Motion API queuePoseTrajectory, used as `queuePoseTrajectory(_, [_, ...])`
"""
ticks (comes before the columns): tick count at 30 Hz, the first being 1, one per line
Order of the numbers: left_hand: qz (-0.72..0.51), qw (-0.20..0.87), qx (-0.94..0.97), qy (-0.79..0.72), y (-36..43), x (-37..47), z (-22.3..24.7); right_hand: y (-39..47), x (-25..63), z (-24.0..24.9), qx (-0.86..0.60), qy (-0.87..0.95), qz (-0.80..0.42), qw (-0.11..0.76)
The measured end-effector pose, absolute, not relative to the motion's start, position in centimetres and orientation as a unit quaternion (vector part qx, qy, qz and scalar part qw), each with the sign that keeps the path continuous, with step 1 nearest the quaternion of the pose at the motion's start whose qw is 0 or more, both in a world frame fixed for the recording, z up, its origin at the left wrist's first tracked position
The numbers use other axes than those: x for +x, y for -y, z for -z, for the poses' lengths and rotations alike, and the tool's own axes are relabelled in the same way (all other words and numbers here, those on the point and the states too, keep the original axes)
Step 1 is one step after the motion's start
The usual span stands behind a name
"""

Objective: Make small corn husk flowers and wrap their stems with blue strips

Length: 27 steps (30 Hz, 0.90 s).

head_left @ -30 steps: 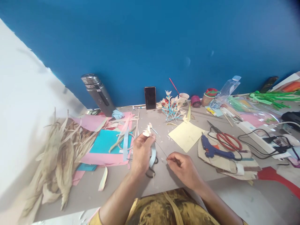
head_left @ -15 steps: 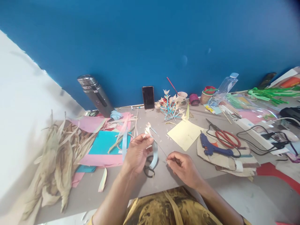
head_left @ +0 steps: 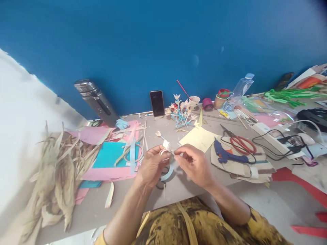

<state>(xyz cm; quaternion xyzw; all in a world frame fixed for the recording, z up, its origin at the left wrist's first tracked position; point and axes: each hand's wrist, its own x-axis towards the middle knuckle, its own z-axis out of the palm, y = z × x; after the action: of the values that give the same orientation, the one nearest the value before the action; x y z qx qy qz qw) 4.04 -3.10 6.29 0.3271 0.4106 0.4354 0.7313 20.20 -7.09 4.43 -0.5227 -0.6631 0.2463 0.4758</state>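
My left hand point(head_left: 153, 165) pinches a small cream-white handmade flower point(head_left: 166, 145) between thumb and forefinger, its petals pointing up and away. Close beside it, my right hand point(head_left: 194, 166) has thumb and forefinger closed at the flower's base; what lies between those fingertips is too small to make out. Under the hands, a pale blue strip point(head_left: 167, 174) curves over the table near black scissor-like loops point(head_left: 160, 185), partly covered by my left hand. Another small flower point(head_left: 158, 134) lies just beyond my fingers. Farther back stands a cluster of similar flowers point(head_left: 182, 112) on blue stems.
Dried husks point(head_left: 55, 183) and coloured sheets point(head_left: 109, 154) lie at left, below a thermos point(head_left: 97, 102). A phone point(head_left: 157, 103) leans on the wall. At right are a yellow sheet point(head_left: 198, 137), a blue glue gun point(head_left: 227, 153), red-handled scissors point(head_left: 242, 144) and a power strip point(head_left: 273, 137).
My right hand has moved up and left from the lower end of the thin stem to the flower's base. The view has shifted slightly, and my left hand still holds the flower.
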Motion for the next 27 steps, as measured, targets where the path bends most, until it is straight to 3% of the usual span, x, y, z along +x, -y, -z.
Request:
queuePoseTrajectory(6, [-0.436, 0.718, 0.340, -0.422, 3.3, 4.4, -5.9, 6.3, 19.0, -5.0, -0.547, 0.645, -0.224, 0.484])
queuePoseTrajectory(15, [-0.439, 0.765, 0.265, -0.391, 3.4, 4.1, -6.2, 6.6, 18.9, -5.5, -0.568, 0.563, -0.310, 0.515])
queuePoseTrajectory(19, [-0.445, 0.733, 0.310, -0.410, 3.7, 4.2, -6.2, 6.6, 18.8, -5.4, -0.561, 0.577, -0.305, 0.509])
queuePoseTrajectory(27, [-0.478, 0.671, 0.347, -0.448, 3.8, 4.9, -5.6, 6.8, 18.0, -4.5, -0.531, 0.674, -0.103, 0.503])
